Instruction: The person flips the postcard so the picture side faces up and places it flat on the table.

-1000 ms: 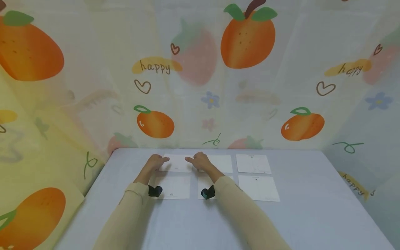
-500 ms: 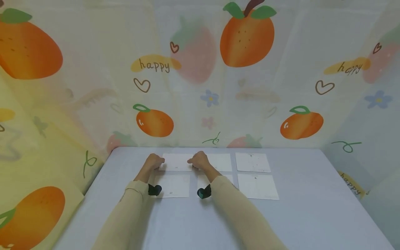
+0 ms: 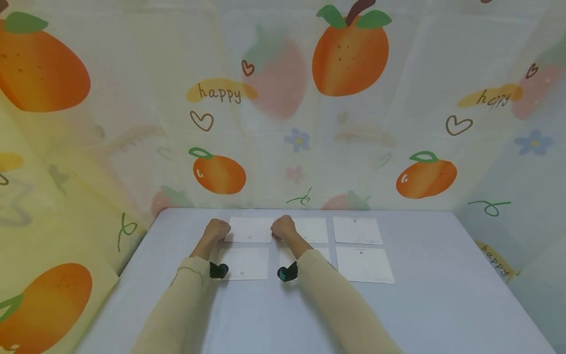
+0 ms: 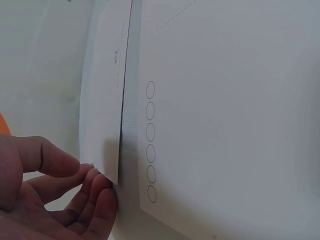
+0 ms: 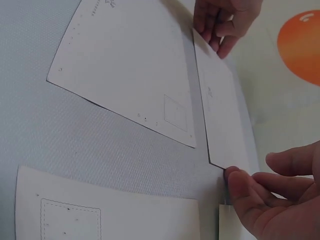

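Observation:
White postcards lie in two rows on the white table. My left hand [image 3: 216,230] is at the left short edge of the far-left postcard [image 3: 251,229], and my right hand [image 3: 284,228] is at its right short edge. In the left wrist view, bent fingertips [image 4: 102,180] touch that postcard [image 4: 105,100] at its corner, the thumb lying apart. The right wrist view has my right fingertips [image 5: 232,175] against the other end of this postcard [image 5: 222,112], the thumb again held off. Neither hand appears to pinch the card.
Beside and in front lie several more postcards, among them the near-left one [image 3: 245,263], the far-right one [image 3: 357,231] and the near-right one [image 3: 364,265]. The table [image 3: 265,314] ends at a fruit-printed cloth backdrop [image 3: 283,162].
Both thumbs, stretched over the far-left postcard before, have drawn back from it. The hands have otherwise stayed at its two ends, and the postcards lie in the same places.

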Motion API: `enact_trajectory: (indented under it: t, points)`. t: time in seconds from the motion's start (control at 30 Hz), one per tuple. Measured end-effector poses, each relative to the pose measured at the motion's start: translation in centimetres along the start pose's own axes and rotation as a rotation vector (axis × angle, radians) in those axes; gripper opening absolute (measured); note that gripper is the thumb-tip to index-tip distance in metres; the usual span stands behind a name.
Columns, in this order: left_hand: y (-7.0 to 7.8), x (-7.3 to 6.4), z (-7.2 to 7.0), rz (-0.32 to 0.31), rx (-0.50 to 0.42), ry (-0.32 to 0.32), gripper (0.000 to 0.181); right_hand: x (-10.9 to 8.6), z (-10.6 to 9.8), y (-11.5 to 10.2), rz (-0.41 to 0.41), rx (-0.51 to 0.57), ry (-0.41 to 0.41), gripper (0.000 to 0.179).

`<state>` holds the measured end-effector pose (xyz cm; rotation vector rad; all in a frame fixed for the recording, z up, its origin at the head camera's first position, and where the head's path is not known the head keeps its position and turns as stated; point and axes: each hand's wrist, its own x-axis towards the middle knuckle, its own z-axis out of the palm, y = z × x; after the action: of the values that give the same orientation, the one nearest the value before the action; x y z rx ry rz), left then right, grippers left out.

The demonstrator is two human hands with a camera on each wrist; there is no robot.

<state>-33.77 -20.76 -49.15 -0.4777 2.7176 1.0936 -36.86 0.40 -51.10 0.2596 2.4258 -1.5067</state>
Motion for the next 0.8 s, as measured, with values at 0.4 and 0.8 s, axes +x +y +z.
enact_trajectory:
  t: [0.4,0.8]
  points:
    - [-0.8,-0.2,0.4,0.028,-0.052,0.043,0.046,-2.2,-0.4,-0.5,0.029,0.13,0.029,0.025]
    - [-1.2,-0.7,0.6,0.038,-0.138,0.134,0.038,-2.7,-0.8,-0.2,0.008,0.255,0.001,0.025]
